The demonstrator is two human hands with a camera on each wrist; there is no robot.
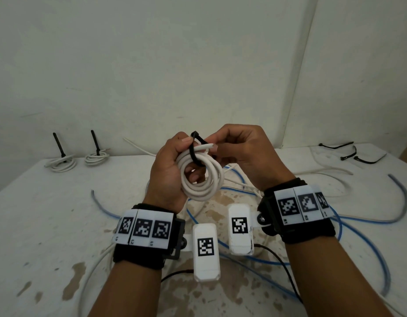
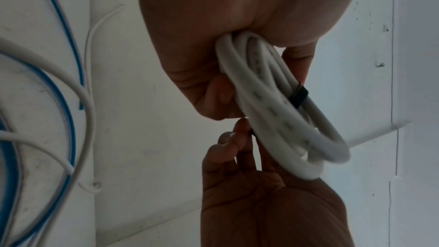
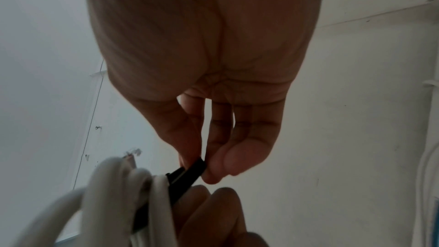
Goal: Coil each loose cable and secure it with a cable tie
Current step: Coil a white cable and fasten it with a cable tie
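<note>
Item: white cable coil [image 1: 201, 177], gripped in my left hand [image 1: 168, 172] above mid-table [image 1: 60, 225]. Black cable tie [image 1: 196, 150] looped round it; my right hand [image 1: 246, 154] pinches the tie. Two tied coils [image 1: 60, 164] far left; spare ties [image 1: 348, 152] far right.

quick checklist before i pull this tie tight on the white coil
1. Left hand grips the white cable coil: ok.
2. Black cable tie loops around all turns: cannot tell, fingers hide part.
3. Right hand pinches the tie: ok.
4. Tail threaded through the tie's head: cannot tell.
5. Cable's cut end tucked in the bundle: not ok, it sticks out beside the tie.
6. Spare cable ties on the table at the right: ok.
</note>
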